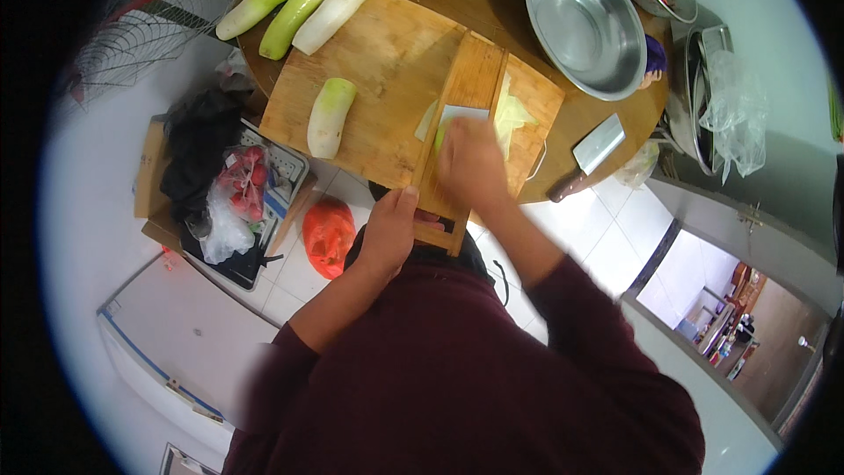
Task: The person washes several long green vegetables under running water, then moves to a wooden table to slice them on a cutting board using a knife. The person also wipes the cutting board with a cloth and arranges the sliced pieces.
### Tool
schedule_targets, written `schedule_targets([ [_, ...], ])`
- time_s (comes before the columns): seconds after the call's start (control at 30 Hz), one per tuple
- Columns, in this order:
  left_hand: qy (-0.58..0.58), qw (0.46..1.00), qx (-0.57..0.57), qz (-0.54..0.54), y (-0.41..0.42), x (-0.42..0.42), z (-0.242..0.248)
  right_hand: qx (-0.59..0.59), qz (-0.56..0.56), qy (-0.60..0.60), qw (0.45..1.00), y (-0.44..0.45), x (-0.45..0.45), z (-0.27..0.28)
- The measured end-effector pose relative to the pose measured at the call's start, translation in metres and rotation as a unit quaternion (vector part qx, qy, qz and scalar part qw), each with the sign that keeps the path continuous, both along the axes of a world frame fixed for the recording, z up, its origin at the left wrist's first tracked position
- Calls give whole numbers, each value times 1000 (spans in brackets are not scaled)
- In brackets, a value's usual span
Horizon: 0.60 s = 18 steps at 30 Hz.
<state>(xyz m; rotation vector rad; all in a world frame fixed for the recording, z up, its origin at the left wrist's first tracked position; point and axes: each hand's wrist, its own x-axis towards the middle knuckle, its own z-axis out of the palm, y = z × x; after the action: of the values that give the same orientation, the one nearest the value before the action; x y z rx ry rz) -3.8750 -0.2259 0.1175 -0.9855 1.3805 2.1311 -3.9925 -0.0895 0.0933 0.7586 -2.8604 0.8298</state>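
A long wooden mandoline slicer (476, 72) slants across a wooden cutting board (389, 39), its metal blade plate (467, 112) near the middle. My left hand (388, 231) grips the near end of its frame. Over the blade, my right hand (471, 161) is closed around a green-white piece, probably radish (440, 137), mostly hidden under the fingers. Thin pale slices (513, 115) lie on the board to the right of the slicer, and another slice edge shows at its left. A cut length of green-white radish (331, 117) rests on the left part of the board.
Several long radishes (356, 0) lie at the board's far left corner. A steel basin (580, 26) stands at the far right of the round table. Near the right edge lies a cleaver (599, 145). On the floor are a red plastic bag (328, 237) and bagged red vegetables (247, 181).
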Motion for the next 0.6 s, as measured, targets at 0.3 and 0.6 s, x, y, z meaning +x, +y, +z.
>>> schedule_targets([
  [0.3,-31,999,19,-12,3,-2,19,122,-7,-41,992,15,-84,-23],
  [0.6,-17,1000,20,-4,0,-9,18,82,-62,-24,994,8,-68,-27],
])
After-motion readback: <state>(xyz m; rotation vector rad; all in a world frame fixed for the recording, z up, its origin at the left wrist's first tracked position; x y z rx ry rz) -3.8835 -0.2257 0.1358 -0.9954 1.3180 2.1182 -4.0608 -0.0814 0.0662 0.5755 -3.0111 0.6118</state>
